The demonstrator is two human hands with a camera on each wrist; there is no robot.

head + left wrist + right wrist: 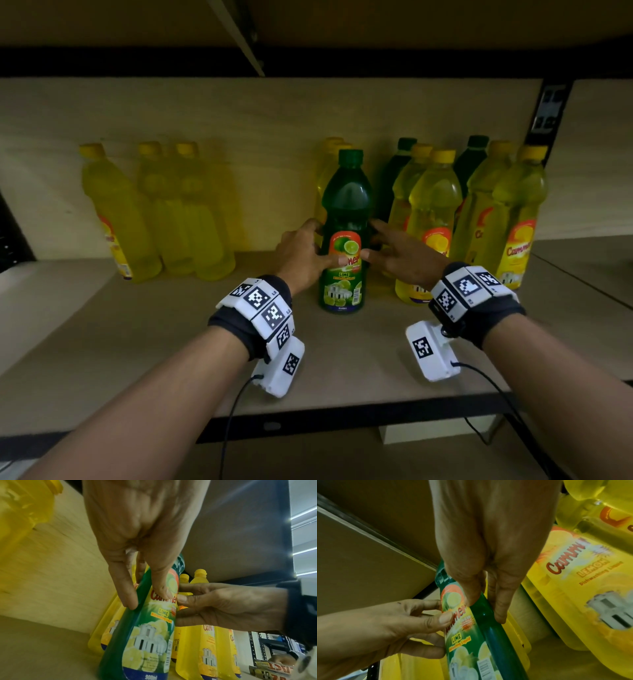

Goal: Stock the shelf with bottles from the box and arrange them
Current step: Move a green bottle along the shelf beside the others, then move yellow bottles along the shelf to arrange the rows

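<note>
Upright on the shelf (171, 329), the green lime dishwashing-liquid bottle (346, 233) is gripped by both left hand (301, 253) and right hand (404, 255); only wrist views show thumbs pressing its label.

Yellow bottles (435, 219) crowd right; shelf (102, 325) left open

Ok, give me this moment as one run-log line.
phase: arranging | object: green lime bottle upright on shelf | left hand: holds it | right hand: holds it | neighbours: yellow bottles behind and beside
</note>
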